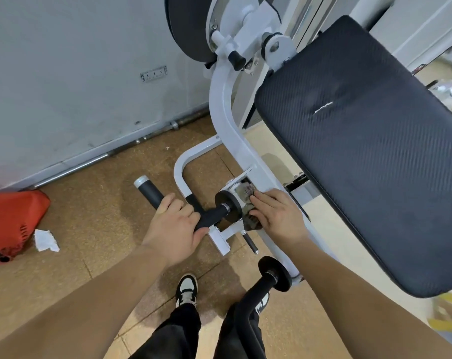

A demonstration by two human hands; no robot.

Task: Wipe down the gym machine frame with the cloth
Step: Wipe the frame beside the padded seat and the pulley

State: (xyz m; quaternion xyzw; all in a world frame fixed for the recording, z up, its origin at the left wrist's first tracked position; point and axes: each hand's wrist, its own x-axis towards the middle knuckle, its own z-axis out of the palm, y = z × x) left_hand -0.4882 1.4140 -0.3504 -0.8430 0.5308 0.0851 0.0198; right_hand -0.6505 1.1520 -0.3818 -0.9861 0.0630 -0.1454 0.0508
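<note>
Cloth: soft, floppy rag, probably bunches up, so we'd keep a flat palm on it; it sits on a bracket of the white frame, beside the black disc.
Right hand: fingers nearly straight, pressing the cloth down.
Left hand: wrapped round the black handle.
Hidden: most of the cloth, under our palm, so its size is anyone's guess.

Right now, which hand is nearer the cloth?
Right. The right hand presses flat on the cloth against the white frame; the left hand grips the black handle to the cloth's left, apart.
</note>
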